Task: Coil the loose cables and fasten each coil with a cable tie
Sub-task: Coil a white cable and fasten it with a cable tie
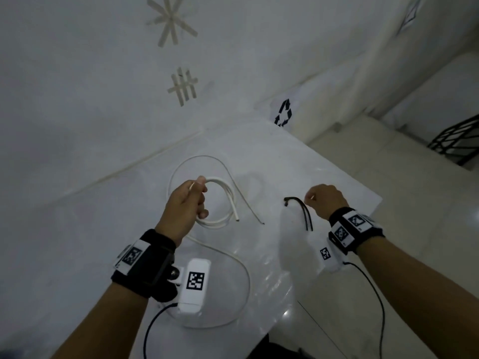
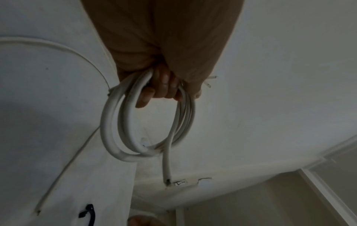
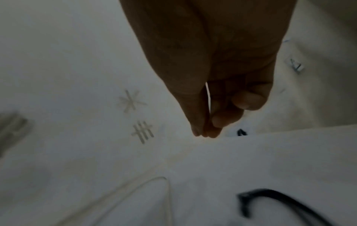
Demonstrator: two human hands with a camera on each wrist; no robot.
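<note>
Now: your left hand grips white cable coil | right hand pinches thin pale strip, mostly hidden | black cable blurred, cut off.

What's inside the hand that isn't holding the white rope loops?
The right hand pinches a thin white cable tie. Only a sliver shows between the fingers; the rest is hidden in its grip.

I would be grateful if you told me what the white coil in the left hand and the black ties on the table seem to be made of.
White coil: likely plastic-sheathed wire; its smooth, faintly glossy jacket holds round loops, and a darker core shows at the cut end. Black ties: probably nylon or similar plastic; thin matte strips that keep a stiff bend. The table looks glossy, perhaps laminate or stone.
</note>
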